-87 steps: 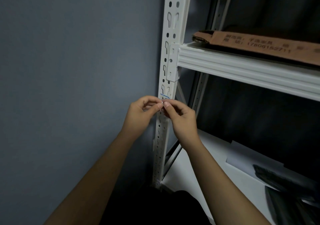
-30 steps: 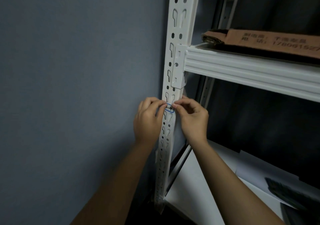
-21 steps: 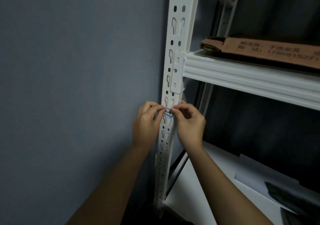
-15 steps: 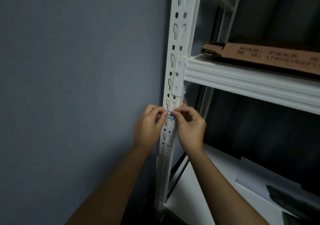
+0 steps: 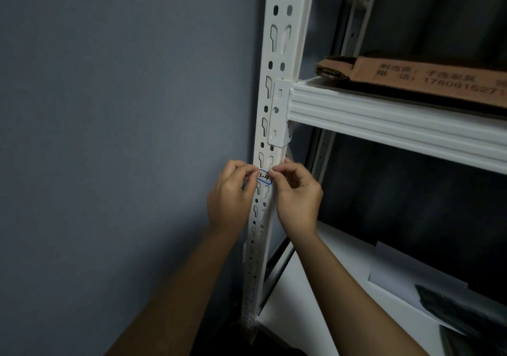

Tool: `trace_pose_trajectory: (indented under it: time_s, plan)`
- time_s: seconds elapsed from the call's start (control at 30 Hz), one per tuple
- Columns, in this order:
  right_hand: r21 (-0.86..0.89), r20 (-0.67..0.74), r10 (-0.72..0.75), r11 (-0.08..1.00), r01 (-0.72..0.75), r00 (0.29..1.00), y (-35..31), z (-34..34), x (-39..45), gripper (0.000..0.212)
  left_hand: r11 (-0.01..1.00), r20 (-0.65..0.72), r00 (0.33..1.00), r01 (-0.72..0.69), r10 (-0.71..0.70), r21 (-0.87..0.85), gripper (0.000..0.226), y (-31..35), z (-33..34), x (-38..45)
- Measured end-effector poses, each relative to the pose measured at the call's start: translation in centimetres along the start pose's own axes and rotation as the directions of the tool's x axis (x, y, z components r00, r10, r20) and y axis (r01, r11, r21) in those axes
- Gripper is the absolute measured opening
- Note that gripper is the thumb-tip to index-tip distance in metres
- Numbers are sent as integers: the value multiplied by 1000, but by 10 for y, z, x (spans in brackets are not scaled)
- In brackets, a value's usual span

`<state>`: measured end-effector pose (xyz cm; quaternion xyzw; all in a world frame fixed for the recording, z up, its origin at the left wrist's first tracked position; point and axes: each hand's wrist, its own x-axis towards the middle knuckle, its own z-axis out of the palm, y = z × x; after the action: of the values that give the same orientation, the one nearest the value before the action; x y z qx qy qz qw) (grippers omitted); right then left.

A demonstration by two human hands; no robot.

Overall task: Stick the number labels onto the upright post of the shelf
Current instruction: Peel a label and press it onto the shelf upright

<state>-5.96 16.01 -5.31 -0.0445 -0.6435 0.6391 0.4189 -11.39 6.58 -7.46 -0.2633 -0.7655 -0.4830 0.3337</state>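
A white slotted upright post (image 5: 277, 86) of the shelf runs from top to bottom in the head view. A small white number label (image 5: 264, 176) with a blue border and handwritten "1-4" lies across the post's front face, just below the shelf bracket. My left hand (image 5: 233, 199) pinches the label's left end with curled fingers. My right hand (image 5: 297, 196) pinches its right end the same way. Both hands sit either side of the post, and their fingertips cover the label's ends.
A grey wall (image 5: 123, 136) stands close on the left of the post. A white shelf beam (image 5: 384, 119) carries a flat cardboard box (image 5: 439, 78). The lower white shelf board (image 5: 329, 300) holds a paper sheet (image 5: 406, 270) and a dark item (image 5: 461, 314).
The label, first held at the post's front between my fingertips, now lies flat on the post with its writing showing. My hands stay at its ends; the camera view shifted slightly.
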Motion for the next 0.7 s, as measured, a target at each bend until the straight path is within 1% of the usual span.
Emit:
trace_pose_trajectory:
  time_s: [0.1, 0.23, 0.3, 0.37, 0.43, 0.47, 0.57, 0.7]
  plan:
    - [-9, -25, -4, 1000, 4, 1000, 3, 3, -2, 33, 997, 43, 997, 66, -64, -51, 6, 4, -1, 3]
    - [-67, -31, -34, 997, 32, 999, 1, 3, -2, 31, 990, 162, 979, 134, -127, -33, 5, 6, -6, 10]
    - [-85, -11, -23, 996, 22, 1000, 0, 1, -2, 27, 989, 150, 978, 150, -146, -14, 5, 5, -7, 9]
    - [-101, 3, -29, 994, 29, 1000, -1, 0, -1, 25, 986, 75, 984, 162, -159, -39, 6, 3, -7, 6]
    - [-95, 0, -31, 995, 30, 1000, -1, -1, 0, 26, 990, 18, 991, 133, -132, -54, 1, 3, -7, 4]
    - [-88, -1, -28, 996, 27, 1000, -2, 0, 0, 26, 992, 8, 994, 113, -113, -51, 2, 4, -7, 4]
    - [-80, -1, -25, 996, 25, 1000, -1, 0, 0, 28, 997, 33, 997, 69, -68, -18, 7, 8, -6, 4]
    - [-67, -1, -29, 997, 29, 1000, -2, 0, -1, 30, 996, 60, 998, -29, 25, 79, 6, 7, -5, 5]
